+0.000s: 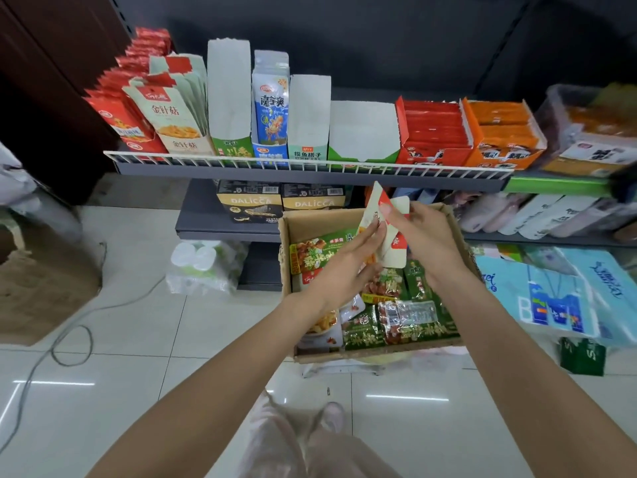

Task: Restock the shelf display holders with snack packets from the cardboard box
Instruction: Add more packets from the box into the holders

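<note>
Hands up over the cardboard box (365,355), both forearms reaching in from the bottom of the view and meeting above its far end. Left hand (348,267) comes in from the left with the wrist low and the fingers stretched up and forward, fingertips laid against the near face of a small stack of cream-and-red snack packets (386,229), thumb hidden behind them. Right hand (425,236) arrives from the right, wrist bent inward, fingers curled round the far side of the same stack and thumb pressing its front near the red corner, so the packets are gripped between the two hands and tilted, top edge leaning away toward the shelf. That stack hangs in the air just above the box, below the white wire rail of the upper shelf (310,170). Down in the box lie green packets (413,326) and a few more cream ones, loosely piled. Up on the shelf stand the display holders: a cream holder (182,132) at the left full of matching mushroom packets, a tall green-fronted holder (229,98) beside it showing bare white inside, and a wide low green holder (362,132) likewise showing bare card.
</note>
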